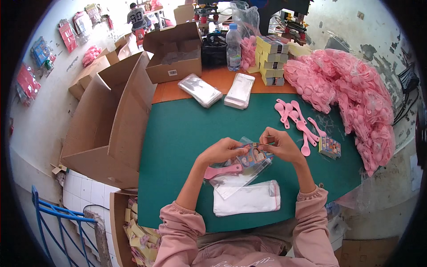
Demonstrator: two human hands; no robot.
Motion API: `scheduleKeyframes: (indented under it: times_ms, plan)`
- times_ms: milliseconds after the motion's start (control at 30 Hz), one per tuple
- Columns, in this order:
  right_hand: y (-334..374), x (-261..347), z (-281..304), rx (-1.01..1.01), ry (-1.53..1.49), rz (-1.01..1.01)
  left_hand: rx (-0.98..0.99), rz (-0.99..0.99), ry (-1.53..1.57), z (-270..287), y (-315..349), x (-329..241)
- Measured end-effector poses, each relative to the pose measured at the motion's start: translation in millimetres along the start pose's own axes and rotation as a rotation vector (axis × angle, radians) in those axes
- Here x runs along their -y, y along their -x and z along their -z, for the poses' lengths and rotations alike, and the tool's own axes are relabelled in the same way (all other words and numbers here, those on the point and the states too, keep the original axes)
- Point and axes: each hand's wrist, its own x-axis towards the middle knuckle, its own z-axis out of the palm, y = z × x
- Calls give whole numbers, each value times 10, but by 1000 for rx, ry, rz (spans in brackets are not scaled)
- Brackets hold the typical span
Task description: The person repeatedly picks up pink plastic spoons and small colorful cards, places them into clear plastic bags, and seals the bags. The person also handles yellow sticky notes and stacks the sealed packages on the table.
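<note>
Over the middle of the green table, my left hand (224, 152) is closed on a clear plastic bag (240, 181), thumb against a colourful printed card (255, 156). My right hand (283, 145) pinches the card's upper right edge; whether it also grips the bag's rim I cannot tell. The card overlaps the bag, partly hidden by my fingers. A pink plastic spoon (226, 171) lies just under my left hand, alongside the bag. Closer to me rests a stack of clear bags (247, 200). Loose pink spoons (303, 128) and a small pile of cards (329, 147) are to the right.
Large bags of pink spoons (356, 93) bulge along the right edge. At the back stand a water bottle (233, 48), stacked card bundles (271, 62) and two packs of clear bags (200, 90). An open cardboard box (106, 129) borders the left side. Another person (137, 18) sits far behind.
</note>
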Motion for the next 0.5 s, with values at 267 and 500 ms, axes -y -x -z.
scheduleKeyframes:
  times_ms: [267,500]
  plan:
    - [26,176,-67,-136,273,104,120,17,10,-26,-53,-18]
    - [5,81,-153,-73,87,0,202,-146,350,-69,-118,-19]
